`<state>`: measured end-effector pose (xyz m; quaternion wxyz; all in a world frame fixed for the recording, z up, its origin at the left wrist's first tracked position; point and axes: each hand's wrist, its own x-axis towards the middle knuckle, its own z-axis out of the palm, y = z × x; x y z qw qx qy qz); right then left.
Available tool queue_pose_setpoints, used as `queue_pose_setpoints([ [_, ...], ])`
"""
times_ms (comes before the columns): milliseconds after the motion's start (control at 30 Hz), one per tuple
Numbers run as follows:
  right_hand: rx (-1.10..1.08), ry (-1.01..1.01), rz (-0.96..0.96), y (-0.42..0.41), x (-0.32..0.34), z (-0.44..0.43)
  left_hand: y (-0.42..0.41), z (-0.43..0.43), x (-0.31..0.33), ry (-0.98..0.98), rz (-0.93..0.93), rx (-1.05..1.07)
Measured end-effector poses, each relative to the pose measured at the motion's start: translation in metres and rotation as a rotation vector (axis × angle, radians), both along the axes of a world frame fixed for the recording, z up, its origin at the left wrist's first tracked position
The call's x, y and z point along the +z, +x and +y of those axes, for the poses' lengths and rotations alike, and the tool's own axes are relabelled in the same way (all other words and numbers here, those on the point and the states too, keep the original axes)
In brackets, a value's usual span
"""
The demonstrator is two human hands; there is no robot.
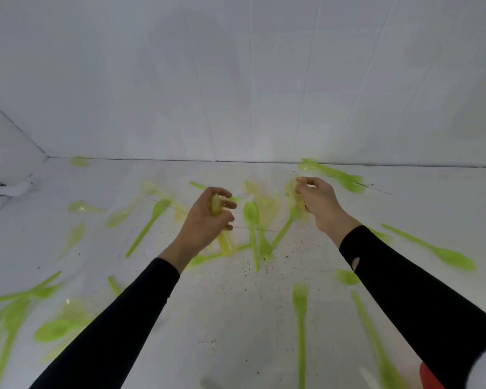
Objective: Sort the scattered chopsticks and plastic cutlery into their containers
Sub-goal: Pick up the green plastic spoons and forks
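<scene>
Plastic cutlery [251, 220] lay scattered over the white table [222, 318], most of it bright green, some of it pale and see-through. The left hand [205, 220], just left of the frame's centre, had its fingers curled round a yellowish utensil [227, 245], whose lower end stuck out below the palm; I could not tell whether it was one piece or several. The right hand [319, 203], just right of centre and a little higher, had thumb and fingertips drawn together, pinching a pale yellow piece [293, 196] too blurred to name. Both arms wore black sleeves [118, 318].

Between the two hands a green spoon [249, 211] lay with its bowl toward the wall [236, 80], crossing other green handles near its lower end. Left of the left hand another green piece [149, 226] lay on a slant, apart from the hand. A green fork [300, 318] lay in the lower middle of the frame, tines pointing up the frame. At the right edge lay a long green spoon [443, 255], and in the upper right more green pieces [334, 174] lay close against the foot of the wall. Pale translucent spoons [84, 207] sat at middle left. A heap of blurred green cutlery filled the lower left corner. A small white crumpled thing [14, 188] lay at the far left.
</scene>
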<state>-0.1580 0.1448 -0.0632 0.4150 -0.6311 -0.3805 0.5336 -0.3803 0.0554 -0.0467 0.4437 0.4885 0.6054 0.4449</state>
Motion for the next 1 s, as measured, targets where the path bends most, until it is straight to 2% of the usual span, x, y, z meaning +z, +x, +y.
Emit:
queue_pose_setpoints([
  [67, -0.021, 0.023, -0.123, 0.002, -0.007, 0.017, 0.001, 0.022, 0.001, 0.014, -0.037, 0.100],
  [200, -0.042, -0.041, -0.112, 0.004, -0.019, 0.043, 0.003, 0.067, -0.007, -0.023, 0.056, 0.209],
  [267, 0.000, -0.037, -0.187, 0.005, -0.027, 0.053, 0.007, 0.087, -0.015, -0.057, 0.180, 0.190],
  [433, 0.193, 0.027, -0.584, 0.004, -0.043, 0.064, 0.018, 0.129, -0.038, -0.106, 0.494, 0.078],
  [567, 0.226, 0.138, -0.692, 0.003, -0.049, 0.068, 0.028, 0.147, -0.053, -0.177, 0.627, 0.017],
  [700, 0.326, 0.155, -0.681, 0.001, -0.049, 0.071, 0.040, 0.159, -0.053, -0.159, 0.597, -0.032],
  [867, 0.458, 0.197, -0.825, -0.003, -0.053, 0.066, 0.042, 0.164, -0.047, -0.032, 0.483, -0.008],
  [933, 0.473, 0.227, -0.838, -0.004, -0.055, 0.063, 0.038, 0.163, -0.042, 0.012, 0.370, 0.040],
  [1000, 0.465, 0.218, -0.768, -0.003, -0.053, 0.063, 0.033, 0.162, -0.033, 0.035, 0.201, 0.066],
])
